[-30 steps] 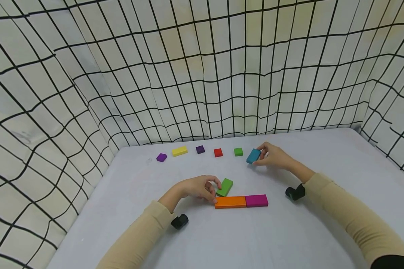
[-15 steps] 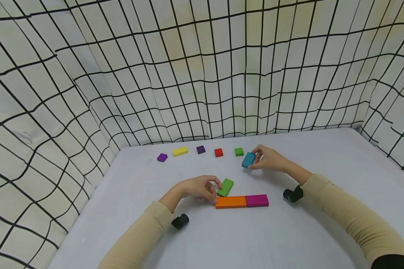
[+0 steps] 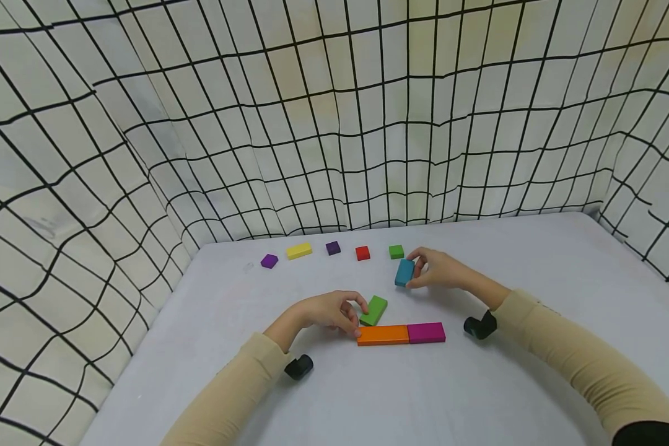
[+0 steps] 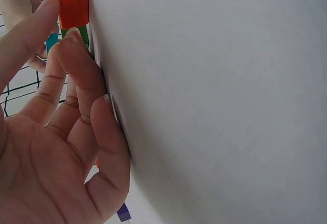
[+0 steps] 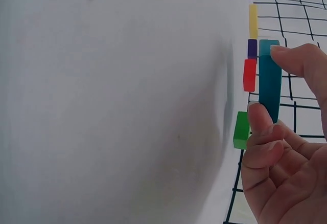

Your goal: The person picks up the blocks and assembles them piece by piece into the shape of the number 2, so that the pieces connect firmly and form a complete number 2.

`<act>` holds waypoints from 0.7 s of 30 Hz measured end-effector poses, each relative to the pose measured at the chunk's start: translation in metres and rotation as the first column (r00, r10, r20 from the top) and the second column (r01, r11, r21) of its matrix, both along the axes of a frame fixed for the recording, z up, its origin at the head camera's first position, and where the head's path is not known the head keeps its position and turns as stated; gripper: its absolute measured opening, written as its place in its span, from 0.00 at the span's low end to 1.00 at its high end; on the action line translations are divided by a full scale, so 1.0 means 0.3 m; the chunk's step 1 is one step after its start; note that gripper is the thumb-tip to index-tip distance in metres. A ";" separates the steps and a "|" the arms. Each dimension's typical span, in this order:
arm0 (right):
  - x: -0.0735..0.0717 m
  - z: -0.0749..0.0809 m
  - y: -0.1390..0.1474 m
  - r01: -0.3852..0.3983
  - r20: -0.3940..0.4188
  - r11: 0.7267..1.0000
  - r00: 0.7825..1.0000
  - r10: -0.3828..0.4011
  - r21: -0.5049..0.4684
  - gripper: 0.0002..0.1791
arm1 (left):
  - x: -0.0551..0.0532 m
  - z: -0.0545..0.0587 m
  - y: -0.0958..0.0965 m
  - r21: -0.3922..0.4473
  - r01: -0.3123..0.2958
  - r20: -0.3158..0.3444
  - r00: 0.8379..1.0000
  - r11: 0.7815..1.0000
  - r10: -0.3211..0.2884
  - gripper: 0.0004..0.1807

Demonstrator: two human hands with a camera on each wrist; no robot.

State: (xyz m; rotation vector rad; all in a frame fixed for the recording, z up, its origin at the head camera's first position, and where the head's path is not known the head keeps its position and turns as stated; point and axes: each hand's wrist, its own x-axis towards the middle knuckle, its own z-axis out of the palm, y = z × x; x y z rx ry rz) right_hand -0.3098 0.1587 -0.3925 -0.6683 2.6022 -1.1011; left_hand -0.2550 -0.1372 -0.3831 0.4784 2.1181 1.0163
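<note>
My left hand [image 3: 329, 311] has its thumb at the left end of an orange block [image 3: 383, 335], with other fingers curled close by. Its index fingertip meets the edge of a green block [image 3: 374, 310] lying slanted behind the orange one. End to end with the orange block lies a magenta block [image 3: 426, 332]. My right hand [image 3: 439, 269] pinches a teal block [image 3: 404, 272] between thumb and fingers, tilted and apparently above the table. In the right wrist view the teal block [image 5: 270, 83] stands between thumb and fingertips. The left wrist view shows the orange block [image 4: 74, 4] at the thumb tip.
Along the back lie a purple block [image 3: 269, 261], a yellow block [image 3: 299, 250], a dark purple block [image 3: 332, 248], a red block [image 3: 362, 253] and a small green block [image 3: 396, 251]. Black netting [image 3: 334, 124] over white sheets rises behind the white table [image 3: 334, 396].
My right hand has carried the teal block left and toward me, turning it more upright in view. My left hand and the orange, magenta and green blocks stay in place.
</note>
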 end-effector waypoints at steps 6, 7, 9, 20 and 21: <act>-0.002 -0.006 -0.022 -0.013 0.008 1.000 1.000 0.012 0.027 0.35 | 0.000 0.003 -0.002 0.006 -0.003 0.002 1.000 1.000 0.003 0.19; -0.003 -0.007 -0.026 -0.011 0.012 1.000 1.000 0.011 0.029 0.35 | 0.001 0.004 -0.002 0.005 -0.004 0.002 1.000 1.000 0.004 0.19; -0.004 -0.010 -0.034 -0.016 0.022 0.999 1.000 0.015 0.029 0.35 | 0.001 0.004 -0.003 0.003 -0.005 0.002 1.000 1.000 0.005 0.18; -0.005 -0.017 -0.063 -0.023 0.066 0.998 0.998 0.019 0.063 0.35 | -0.001 0.000 -0.002 0.009 0.001 0.007 1.000 1.000 -0.001 0.19; -0.005 -0.017 -0.065 -0.027 0.064 0.998 0.998 0.023 0.064 0.35 | -0.001 -0.001 -0.002 0.011 0.001 0.006 1.000 1.000 -0.001 0.19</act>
